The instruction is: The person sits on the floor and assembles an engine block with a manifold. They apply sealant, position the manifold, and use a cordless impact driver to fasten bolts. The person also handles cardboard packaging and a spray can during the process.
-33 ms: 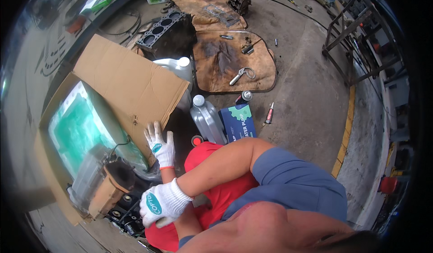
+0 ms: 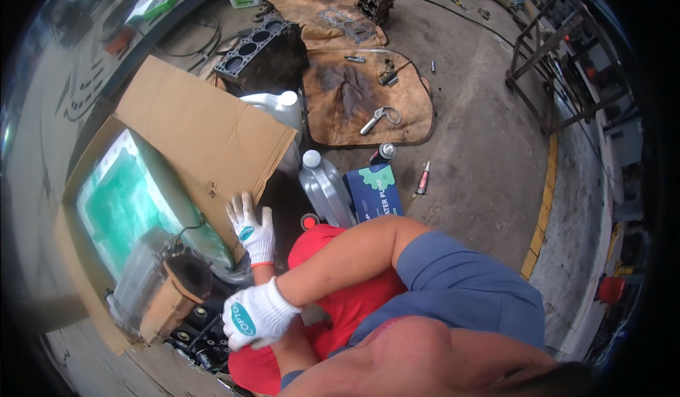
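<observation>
At the right edge of the big open brown cardboard box (image 2: 202, 121), the white-knit-gloved left hand (image 2: 251, 234): grip splayed, empty. Same-gloved right hand (image 2: 258, 317) crosses the left forearm (image 2: 263, 273), half-curled, can't tell on what. I'd uncross; they're blocking each other. Further right of the box: black silver-topped can (image 2: 383, 154), slim red-black tube (image 2: 423, 179).

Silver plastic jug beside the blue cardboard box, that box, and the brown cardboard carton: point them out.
Silver plastic jug (image 2: 328, 190): head view, on its body.
Blue cardboard box (image 2: 368, 197): head view, on its upper face.
Brown cardboard carton (image 2: 202, 128): head view, on its open flap.
</observation>
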A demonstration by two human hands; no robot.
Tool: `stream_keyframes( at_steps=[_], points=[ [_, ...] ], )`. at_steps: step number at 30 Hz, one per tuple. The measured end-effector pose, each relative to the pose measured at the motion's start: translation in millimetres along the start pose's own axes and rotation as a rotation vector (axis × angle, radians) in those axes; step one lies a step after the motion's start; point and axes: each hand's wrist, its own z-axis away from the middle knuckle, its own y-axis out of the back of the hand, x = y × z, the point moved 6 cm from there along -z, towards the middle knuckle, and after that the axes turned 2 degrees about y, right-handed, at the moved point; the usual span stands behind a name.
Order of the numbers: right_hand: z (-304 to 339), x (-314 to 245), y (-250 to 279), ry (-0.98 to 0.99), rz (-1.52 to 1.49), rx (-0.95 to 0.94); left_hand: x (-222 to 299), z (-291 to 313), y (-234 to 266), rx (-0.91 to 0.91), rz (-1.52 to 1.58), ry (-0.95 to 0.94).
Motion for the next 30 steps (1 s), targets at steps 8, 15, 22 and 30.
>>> stream_keyframes(
  at_steps=[8, 15, 22, 30],
  points=[
    [17.6, 50.1, 16.0, -0.467, -0.232, 0.099, 8.5, 6.5, -1.0, -0.021, 0.053, -0.018],
    [16.4, 30.7, 11.8, -0.344, -0.233, -0.089, 7.3, 5.0, -12.0, -0.019, 0.022, 0.001],
    [11.4, 1.3, 28.4, -0.163, -0.105, -0.028, 16.4, -1.9, 0.5, 0.096, -0.044, -0.042],
    [21.1, -32.9, 44.1, -0.023, -0.196, 0.038, 14.3, 8.9, -4.5, 0.097, -0.037, 0.069]
  ],
)
